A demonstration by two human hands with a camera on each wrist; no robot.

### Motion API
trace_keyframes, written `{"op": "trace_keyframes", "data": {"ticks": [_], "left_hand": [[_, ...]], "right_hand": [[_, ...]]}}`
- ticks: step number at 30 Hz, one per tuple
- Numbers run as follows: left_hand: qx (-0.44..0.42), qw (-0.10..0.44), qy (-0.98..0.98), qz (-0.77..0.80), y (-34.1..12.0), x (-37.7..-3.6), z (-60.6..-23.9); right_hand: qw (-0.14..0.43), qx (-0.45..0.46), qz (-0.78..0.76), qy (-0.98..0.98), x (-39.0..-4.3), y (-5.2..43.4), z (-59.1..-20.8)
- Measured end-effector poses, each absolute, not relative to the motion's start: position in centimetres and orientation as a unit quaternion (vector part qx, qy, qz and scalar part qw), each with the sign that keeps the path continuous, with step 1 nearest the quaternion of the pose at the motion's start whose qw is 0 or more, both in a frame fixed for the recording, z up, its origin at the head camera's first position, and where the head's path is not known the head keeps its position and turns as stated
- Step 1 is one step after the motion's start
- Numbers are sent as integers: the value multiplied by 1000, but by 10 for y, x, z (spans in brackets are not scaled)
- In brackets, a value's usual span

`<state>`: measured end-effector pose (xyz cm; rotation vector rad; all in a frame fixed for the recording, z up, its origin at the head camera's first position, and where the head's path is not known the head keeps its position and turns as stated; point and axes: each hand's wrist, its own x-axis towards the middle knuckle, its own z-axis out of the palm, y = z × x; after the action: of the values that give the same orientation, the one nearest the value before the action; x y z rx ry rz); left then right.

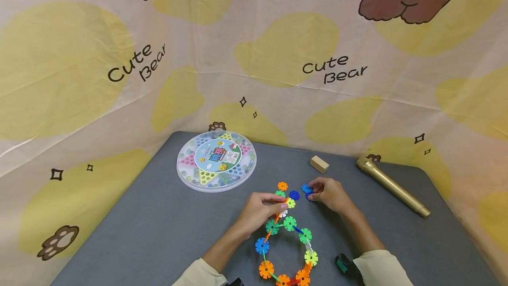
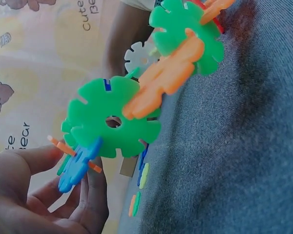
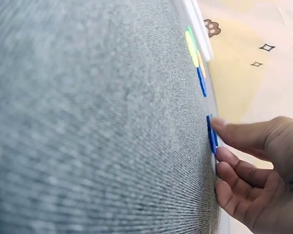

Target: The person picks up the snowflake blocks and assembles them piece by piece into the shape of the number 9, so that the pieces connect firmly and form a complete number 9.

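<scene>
Gripping the top of the snowflake-disc ring on the grey table, the left hand curls closed. The right hand apparently pinches a blue disc lying just beside loose discs.

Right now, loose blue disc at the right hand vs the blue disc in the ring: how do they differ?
The loose blue disc lies flat on the grey mat, joined to nothing; the ring's blue disc is slotted between neighbours in the ring. The right hand touches the loose one; no hand touches the ring's one, since the left hand holds the ring higher up. Both are notched blue plastic.
</scene>
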<state>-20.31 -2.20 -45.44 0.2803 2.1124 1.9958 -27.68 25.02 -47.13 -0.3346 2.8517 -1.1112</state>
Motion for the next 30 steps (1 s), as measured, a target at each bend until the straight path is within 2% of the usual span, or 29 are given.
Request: {"op": "trace_keyframes", "data": {"ticks": [13, 20, 30], "left_hand": [[98, 110, 713, 686, -22, -202, -454], [97, 108, 714, 685, -21, -202, -454], [99, 108, 712, 687, -21, -203, -455]], "right_hand": [[29, -74, -352, 933, -269, 248, -470], [1, -94, -336, 937, -262, 254, -467], [47, -99, -411, 905, -247, 245, -454]]}}
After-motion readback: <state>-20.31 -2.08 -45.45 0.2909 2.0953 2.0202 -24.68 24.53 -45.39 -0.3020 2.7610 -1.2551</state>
